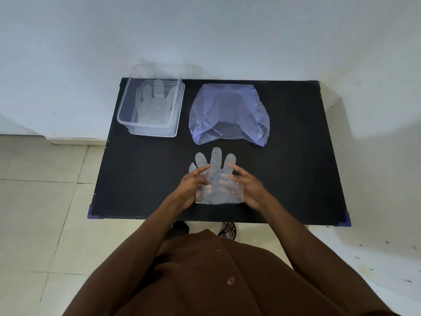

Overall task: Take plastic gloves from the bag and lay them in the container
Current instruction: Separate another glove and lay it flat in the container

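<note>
Clear film at the fingers: the fingertips (206,167) of both hands were spread and part-curled around a thin, see-through plastic glove (215,179), the thumbs pressed on its palm
Left hand (192,184): it gripped the glove's left edge near the cuff, fingers loosely bent
Right hand (249,187): it held the right edge, forefinger stretched toward the glove's fingers
Glove: it was held just above or on the flat black table (296,167), near the front edge, fingers pointing away from the person; which, I could not tell
Bag: the crumpled pale violet plastic bag (230,115) lay just beyond the glove, mouth toward the person
Container: the clear rectangular plastic container (151,108) stood at the far left corner, one glove (157,99) already flat inside
Doing it well: probably keep both edges taut, carry the glove level and lower it squarely onto the one inside
</note>
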